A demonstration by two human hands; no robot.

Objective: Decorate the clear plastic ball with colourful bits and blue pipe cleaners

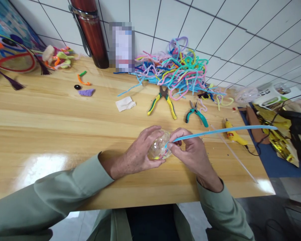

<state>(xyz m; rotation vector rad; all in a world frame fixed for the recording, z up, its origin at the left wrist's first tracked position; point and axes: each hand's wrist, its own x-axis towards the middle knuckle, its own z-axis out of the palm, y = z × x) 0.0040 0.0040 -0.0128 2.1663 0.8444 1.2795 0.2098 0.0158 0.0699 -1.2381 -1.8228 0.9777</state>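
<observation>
My left hand (142,149) is wrapped around a clear, rounded plastic container (158,144) with small coloured bits inside. Between the thumb and fingers of my right hand (190,150) is a light blue pipe cleaner (223,131). Its short end meets the container's right side; whether it goes inside I cannot tell. The long end sticks out to the right over the table. Beyond my hands lie pliers with yellow-green handles (172,108) and smaller teal-handled pliers (202,117), both with jaws pointing away.
A tangled heap of coloured pipe cleaners (180,72) lies against the tiled wall. Left of it stand a phone-like screen (123,50) and a dark red flask (90,33). A yellow glue gun (234,135) and a thin clear stick (237,159) lie at right. White paper (125,104) is nearby.
</observation>
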